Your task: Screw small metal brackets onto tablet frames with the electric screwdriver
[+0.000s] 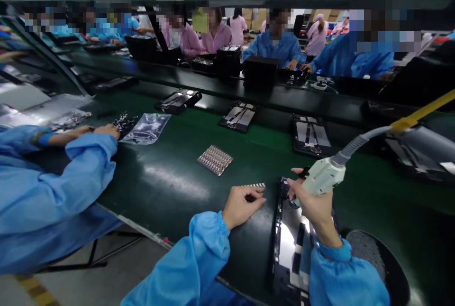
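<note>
My left hand [241, 205] rests on the green belt with its fingers pinched on a small strip of metal parts [254, 186]. My right hand [312, 200] grips a pale electric screwdriver [323, 176], whose grey hose [359, 142] runs up to the right. The tool's tip is down at the top edge of a dark flat panel [289, 244] lying in front of me between my two blue sleeves.
A small tray of metal parts [215, 159] lies on the green belt [170, 168]. Three more dark panels [238, 117] sit further along it. A co-worker's blue sleeves [71, 163] and plastic bags [145, 128] are at left. Other people work behind the far black counter.
</note>
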Tool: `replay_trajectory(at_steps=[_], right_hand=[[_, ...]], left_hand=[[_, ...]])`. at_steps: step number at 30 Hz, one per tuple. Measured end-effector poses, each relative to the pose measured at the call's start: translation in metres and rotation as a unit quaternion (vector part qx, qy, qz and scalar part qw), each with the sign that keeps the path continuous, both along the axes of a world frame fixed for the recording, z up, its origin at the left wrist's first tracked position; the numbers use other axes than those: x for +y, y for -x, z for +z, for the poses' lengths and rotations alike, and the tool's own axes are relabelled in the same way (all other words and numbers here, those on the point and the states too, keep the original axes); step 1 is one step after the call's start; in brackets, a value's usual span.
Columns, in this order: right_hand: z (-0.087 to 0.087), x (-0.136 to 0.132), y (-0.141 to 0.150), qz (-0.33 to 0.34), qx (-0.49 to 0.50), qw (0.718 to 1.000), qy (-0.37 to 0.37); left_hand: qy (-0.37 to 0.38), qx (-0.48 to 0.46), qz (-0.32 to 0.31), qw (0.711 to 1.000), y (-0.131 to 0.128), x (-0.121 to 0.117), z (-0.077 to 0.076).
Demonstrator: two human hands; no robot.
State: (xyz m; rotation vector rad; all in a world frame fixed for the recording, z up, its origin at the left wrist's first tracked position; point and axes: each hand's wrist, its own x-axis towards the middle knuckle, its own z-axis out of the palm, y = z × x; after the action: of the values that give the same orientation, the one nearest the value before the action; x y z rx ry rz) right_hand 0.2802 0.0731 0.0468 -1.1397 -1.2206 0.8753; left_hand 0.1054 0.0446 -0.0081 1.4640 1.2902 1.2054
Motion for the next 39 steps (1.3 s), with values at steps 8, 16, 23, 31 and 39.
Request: replay_trajectory(at_steps=[8,16,23,31,39], right_hand=[[0.006,-0.005,0.001,-0.003,0.006,0.999,-0.040],[-0.007,0.002,0.014,0.038,0.029,0.998,-0.049],[-0.008,0.002,0.011,0.038,0.018,0.998,-0.049],[-0.008,0.001,0.013,0.054,0.005,0.998,-0.043],[-0.010,-0.004,0.022,0.045,-0.027,0.998,-0.020]], left_hand=[[-0.112,0.166,-0.030,0.979,0.012,0.018,-0.015],[-0.162,0.159,0.093,0.970,0.033,0.024,-0.005],[-0.133,0.080,0.090,0.984,0.030,0.025,-0.007],[-0.125,0.054,0.090,0.987,0.029,0.024,-0.009],[-0.225,0.131,-0.022,0.965,0.011,-0.021,0.007]])
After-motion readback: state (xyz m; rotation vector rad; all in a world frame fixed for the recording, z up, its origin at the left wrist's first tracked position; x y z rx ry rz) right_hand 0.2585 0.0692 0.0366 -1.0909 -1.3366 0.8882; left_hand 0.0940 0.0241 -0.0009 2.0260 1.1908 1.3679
